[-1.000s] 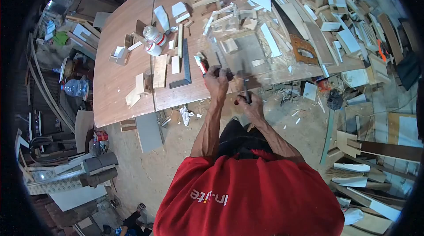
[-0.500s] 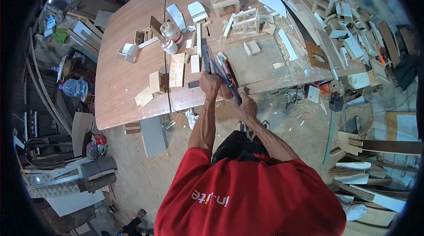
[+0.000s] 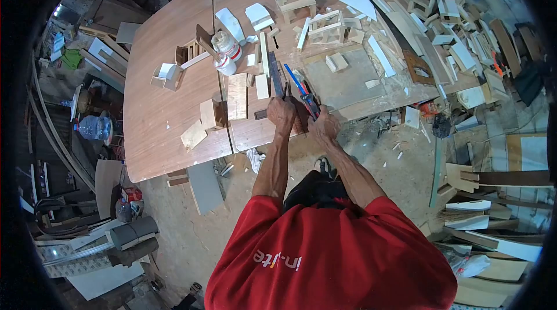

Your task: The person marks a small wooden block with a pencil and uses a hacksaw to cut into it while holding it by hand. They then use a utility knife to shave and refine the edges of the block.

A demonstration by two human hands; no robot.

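Note:
At the table's front edge, my left hand (image 3: 282, 114) is closed around a long dark strip (image 3: 275, 69) that points away from me. Just to its right, my right hand (image 3: 325, 124) grips a blue-and-black tool (image 3: 306, 95), its blue end toward the back left. The tool's exact type is hard to make out. Left of my left hand lie a small dark block (image 3: 260, 115) and a pale wood board (image 3: 237, 96). A grey board (image 3: 348, 80) lies beyond my right hand.
Glue containers (image 3: 225, 65) stand left of centre on the brown table (image 3: 156, 107). Small wooden frames (image 3: 326, 28) and offcuts cover the back right. Below the left front edge leans a grey panel (image 3: 205, 188). More wood pieces (image 3: 473, 221) are stacked at the right.
The blue-and-black tool has swung away from the dark strip and now stands apart on its right. My hands are slightly farther right, and the view has shifted a little.

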